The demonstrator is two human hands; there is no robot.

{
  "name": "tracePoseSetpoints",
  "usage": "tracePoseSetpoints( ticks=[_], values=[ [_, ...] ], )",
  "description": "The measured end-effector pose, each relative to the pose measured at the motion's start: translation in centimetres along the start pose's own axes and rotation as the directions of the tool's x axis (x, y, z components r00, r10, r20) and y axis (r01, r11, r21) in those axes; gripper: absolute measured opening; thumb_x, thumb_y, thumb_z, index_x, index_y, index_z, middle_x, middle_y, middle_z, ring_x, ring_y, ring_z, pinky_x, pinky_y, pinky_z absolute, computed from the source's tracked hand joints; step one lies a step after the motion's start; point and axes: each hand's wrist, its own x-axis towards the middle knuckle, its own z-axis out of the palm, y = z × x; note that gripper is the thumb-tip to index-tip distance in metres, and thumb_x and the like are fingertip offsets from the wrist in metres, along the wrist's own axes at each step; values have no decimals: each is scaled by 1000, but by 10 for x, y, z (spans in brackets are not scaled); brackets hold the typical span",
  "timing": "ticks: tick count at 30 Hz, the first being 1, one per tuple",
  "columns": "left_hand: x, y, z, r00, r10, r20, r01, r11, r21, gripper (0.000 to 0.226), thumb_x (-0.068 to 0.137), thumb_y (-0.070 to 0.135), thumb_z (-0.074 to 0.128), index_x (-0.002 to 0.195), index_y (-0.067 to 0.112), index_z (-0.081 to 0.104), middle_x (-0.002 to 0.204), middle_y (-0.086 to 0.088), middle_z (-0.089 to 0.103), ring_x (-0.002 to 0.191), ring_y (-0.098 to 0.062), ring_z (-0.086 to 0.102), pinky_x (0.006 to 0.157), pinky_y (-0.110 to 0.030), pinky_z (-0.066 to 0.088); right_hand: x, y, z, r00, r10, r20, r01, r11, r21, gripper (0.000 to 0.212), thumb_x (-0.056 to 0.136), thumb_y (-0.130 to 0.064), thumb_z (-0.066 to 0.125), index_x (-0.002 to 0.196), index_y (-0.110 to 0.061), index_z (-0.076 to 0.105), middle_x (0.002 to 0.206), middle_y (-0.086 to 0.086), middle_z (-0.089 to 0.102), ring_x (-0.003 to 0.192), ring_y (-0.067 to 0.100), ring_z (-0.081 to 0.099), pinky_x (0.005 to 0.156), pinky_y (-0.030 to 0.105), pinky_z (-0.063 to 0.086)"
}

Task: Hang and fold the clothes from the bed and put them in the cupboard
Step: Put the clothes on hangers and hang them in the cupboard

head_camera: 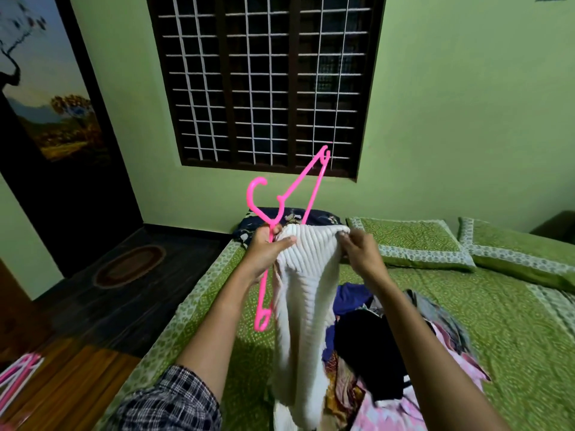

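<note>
The left hand (267,247) was closed round two things at once: the neck of a pink hanger (292,186) just under its hook, and one top corner of a white ribbed garment (305,293). The right hand (362,253), a little way off at the same height, pinched the garment's other top corner between thumb and fingers. The top edge was stretched between the two hands and the rest hung straight down in a long soft fold.

The knit looked thick but limp and fairly light; it would likely sag and slide off a smooth plastic arm. The best hold was probably at the opening's edge, spread wide so a hanger arm could pass inside.

One hanger arm dropped below the left hand beside the cloth; the other rose up and away past the right hand.

Below the right forearm lay a mixed pile of clothes (373,343) on the green bed (497,321). Beyond the right hand were pillows (413,241), and above both hands a barred window (264,82).
</note>
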Motion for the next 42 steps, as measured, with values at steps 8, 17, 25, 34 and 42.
tracePoseSetpoints(
  ticks=[8,17,25,34,42],
  values=[
    [1,2,-1,999,17,27,-21,982,187,56,72,55,69,76,2,49,71,-9,57,64,-14,58,58,-28,53,-8,-33,2,839,-253,482,397,890,-224,35,96,-24,54,79,6,55,69,14,48,64,15,41,59,34,32],
    [-9,7,24,964,-3,266,-1,1000,13,61,50,56,82,74,7,55,59,7,54,59,-7,50,57,-19,40,-5,-20,8,834,-287,471,301,952,48,16,77,-12,67,89,-13,57,91,18,66,83,17,58,75,39,51],
    [5,26,3,992,89,86,-81,992,-93,41,77,-8,66,63,16,35,55,6,39,46,-4,40,51,-16,42,-17,23,-12,663,257,703,87,906,-413,18,86,-27,69,78,-11,67,62,-11,60,59,3,53,50,16,40],
    [5,12,-18,985,7,174,-36,986,164,54,63,50,77,84,1,67,81,-2,68,83,-15,63,85,-32,49,-9,3,-2,859,-92,503,220,954,-202,16,94,-18,57,89,-3,60,82,11,58,80,15,48,69,36,40],
    [-13,10,15,949,-48,312,4,990,141,35,78,37,71,47,30,58,44,17,41,51,1,35,50,-20,25,-2,-13,30,777,-292,557,436,889,-142,28,83,-14,54,102,2,67,101,16,70,95,15,61,89,44,50]
  ],
)
